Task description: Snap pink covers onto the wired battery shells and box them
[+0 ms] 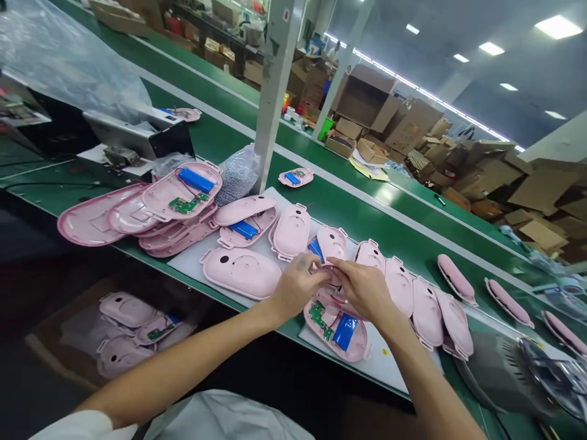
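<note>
My left hand (pixel 298 284) and my right hand (pixel 367 286) meet above the bench, fingers pinched close together. What they pinch is too small and covered to make out. Just below them an open pink shell (pixel 360 351) lies face up, holding a green circuit board (pixel 321 321) and a blue battery (pixel 345 332). A little wiring shows near my right fingers. Behind my fingertips is another pink shell (pixel 332 241) with a blue battery partly visible at its left. Left of my left hand, a closed-looking pink shell (pixel 241 272) rests on the white foam sheet (pixel 192 264).
Several nested pink shells (pixel 103 214) stand at the left. A row of pink shells (pixel 426 311) runs right toward a grey machine (pixel 499 370). A metal post (pixel 275 91) rises behind. More shells lie on the green conveyor (pixel 348 201) and in a box (pixel 59 366) below.
</note>
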A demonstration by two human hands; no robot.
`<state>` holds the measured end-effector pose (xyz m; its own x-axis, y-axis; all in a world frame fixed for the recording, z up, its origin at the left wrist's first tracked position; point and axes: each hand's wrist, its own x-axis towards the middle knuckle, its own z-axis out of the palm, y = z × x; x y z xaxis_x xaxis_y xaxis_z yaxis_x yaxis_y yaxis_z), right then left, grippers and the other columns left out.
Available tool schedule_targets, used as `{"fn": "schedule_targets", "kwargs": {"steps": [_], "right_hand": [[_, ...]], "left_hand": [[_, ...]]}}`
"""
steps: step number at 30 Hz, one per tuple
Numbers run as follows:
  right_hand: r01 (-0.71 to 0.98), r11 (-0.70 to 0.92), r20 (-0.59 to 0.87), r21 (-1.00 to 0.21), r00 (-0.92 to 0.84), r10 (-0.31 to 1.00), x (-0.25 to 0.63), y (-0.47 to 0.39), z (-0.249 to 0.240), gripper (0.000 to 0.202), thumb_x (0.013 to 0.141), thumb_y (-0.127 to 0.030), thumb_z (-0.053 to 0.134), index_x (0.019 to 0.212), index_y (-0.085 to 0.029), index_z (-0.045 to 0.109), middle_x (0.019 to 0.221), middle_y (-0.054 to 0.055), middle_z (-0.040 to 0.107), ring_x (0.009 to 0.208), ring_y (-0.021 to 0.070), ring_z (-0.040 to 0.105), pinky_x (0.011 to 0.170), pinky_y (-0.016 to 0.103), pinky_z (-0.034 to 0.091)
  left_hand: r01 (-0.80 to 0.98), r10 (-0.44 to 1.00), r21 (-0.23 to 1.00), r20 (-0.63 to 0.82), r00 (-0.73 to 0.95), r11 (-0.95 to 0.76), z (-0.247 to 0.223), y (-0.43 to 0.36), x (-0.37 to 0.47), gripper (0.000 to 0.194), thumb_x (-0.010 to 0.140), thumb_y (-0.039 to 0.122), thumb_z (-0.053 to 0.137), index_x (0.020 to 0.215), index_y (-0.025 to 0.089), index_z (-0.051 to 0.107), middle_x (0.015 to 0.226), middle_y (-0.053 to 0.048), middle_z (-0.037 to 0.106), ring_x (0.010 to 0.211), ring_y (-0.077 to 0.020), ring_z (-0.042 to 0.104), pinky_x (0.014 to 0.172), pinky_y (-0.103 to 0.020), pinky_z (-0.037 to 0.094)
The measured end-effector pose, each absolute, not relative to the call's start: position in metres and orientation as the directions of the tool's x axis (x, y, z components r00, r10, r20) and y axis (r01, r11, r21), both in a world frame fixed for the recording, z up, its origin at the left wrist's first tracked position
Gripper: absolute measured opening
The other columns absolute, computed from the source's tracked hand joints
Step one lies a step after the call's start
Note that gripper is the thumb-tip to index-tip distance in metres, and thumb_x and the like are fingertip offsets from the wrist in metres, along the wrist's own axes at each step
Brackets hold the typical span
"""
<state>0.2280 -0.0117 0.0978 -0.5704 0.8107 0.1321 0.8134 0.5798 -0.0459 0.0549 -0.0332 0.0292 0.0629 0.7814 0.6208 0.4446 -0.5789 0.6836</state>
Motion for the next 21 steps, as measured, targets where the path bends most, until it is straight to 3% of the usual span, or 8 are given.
{"fn": "schedule_targets", "kwargs": {"steps": [2,6,9,14,18,21], "right_hand": [[0.829,0.552,0.177,-0.093,-0.531,0.828,0.229,-0.014,0.099,0.036,0.098,-0.026,0.034,0.123,-0.025,0.059,0.102,0.003,0.072,0.084,0.0166,0.066,0.067,0.025,0.042],[0.89,0.439,0.211,-0.126,-0.408,0.888,0.237,-0.014,0.101,0.034,0.098,-0.031,0.035,0.112,-0.024,0.065,0.09,0.002,0.073,0.077,0.0173,0.066,0.064,0.025,0.039],[0.877,0.461,0.138,-0.136,-0.444,0.885,0.24,-0.012,0.1,0.034,0.097,-0.033,0.035,0.109,-0.025,0.066,0.086,0.002,0.072,0.075,0.0176,0.065,0.063,0.026,0.037],[0.876,0.441,0.117,-0.196,-0.426,0.897,0.239,-0.012,0.095,0.033,0.097,-0.034,0.036,0.106,-0.027,0.067,0.083,0.001,0.072,0.075,0.0174,0.064,0.064,0.026,0.036],[0.874,0.437,0.089,-0.21,-0.428,0.899,0.241,-0.008,0.09,0.029,0.09,-0.046,0.048,0.085,-0.024,0.067,0.072,0.001,0.068,0.066,0.0161,0.061,0.058,0.025,0.032],[0.892,0.408,0.088,-0.195,-0.398,0.913,0.237,-0.005,0.086,0.029,0.086,-0.046,0.054,0.075,-0.022,0.064,0.067,0.001,0.066,0.063,0.0156,0.058,0.055,0.026,0.03]], "left_hand": [[0.483,0.748,0.633,0.659,0.075,-0.606,0.031,-0.029,0.056,0.016,0.088,0.027,0.06,0.084,0.023,0.075,0.101,-0.01,0.062,0.099,-0.023,0.056,0.089,-0.04,0.05],[0.237,0.844,0.811,0.499,0.197,-0.535,0.03,-0.022,0.057,0.007,0.081,0.024,0.069,0.079,0.023,0.075,0.115,-0.007,0.057,0.101,-0.0202,0.059,0.094,-0.038,0.05],[0.083,0.907,0.911,0.388,0.164,-0.405,0.026,-0.022,0.062,0.01,0.083,0.025,0.066,0.084,0.021,0.075,0.112,-0.007,0.059,0.09,-0.0175,0.063,0.084,-0.034,0.055],[-0.04,0.966,0.97,0.242,0.087,-0.24,0.021,-0.025,0.071,0.016,0.077,0.023,0.07,0.092,0.018,0.067,0.094,-0.004,0.066,0.075,-0.0163,0.066,0.07,-0.03,0.057],[-0.087,0.99,0.989,0.127,0.067,-0.121,0.019,-0.026,0.071,0.033,0.073,0.03,0.074,0.093,0.019,0.051,0.092,-0.001,0.064,0.063,-0.014,0.067,0.057,-0.025,0.055],[-0.075,0.987,0.989,0.137,0.086,-0.131,0.019,-0.024,0.066,0.035,0.072,0.036,0.073,0.092,0.019,0.049,0.091,-0.002,0.064,0.067,-0.0155,0.068,0.059,-0.025,0.055]]}}
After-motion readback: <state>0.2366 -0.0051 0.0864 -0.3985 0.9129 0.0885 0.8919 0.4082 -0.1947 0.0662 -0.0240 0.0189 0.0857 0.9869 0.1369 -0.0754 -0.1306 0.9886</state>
